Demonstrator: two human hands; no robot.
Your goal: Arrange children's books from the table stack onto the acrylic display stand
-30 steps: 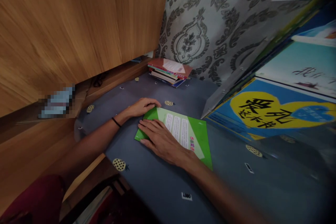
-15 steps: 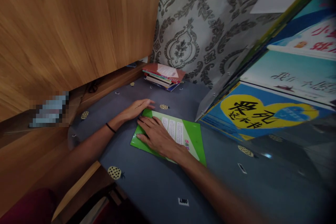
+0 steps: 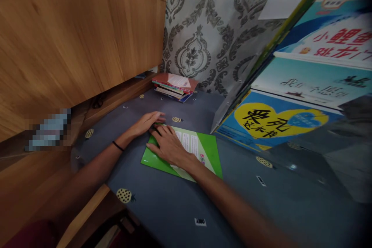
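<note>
A thin green book [image 3: 209,147] with a pale printed panel lies flat on the dark table covering. My right hand [image 3: 170,145] rests on its left half, palm down with the fingers spread. Beside the book's far left corner is my left hand [image 3: 147,123], fingers stretched out over the table, a black band at the wrist. Its fingertips lie just past the book's edge; whether they touch it I cannot tell.
A small stack of books [image 3: 176,85] sits at the back by the patterned wall [image 3: 190,52]. Picture books [image 3: 273,120] stand in a rack on the right. A wooden cabinet [image 3: 87,42] overhangs the left side. The table covering [image 3: 162,205] has pineapple prints.
The view has shifted a little, so more of the rack's books shows. My right hand has slid slightly toward the book's far edge, near my left hand. The book remains flat.
</note>
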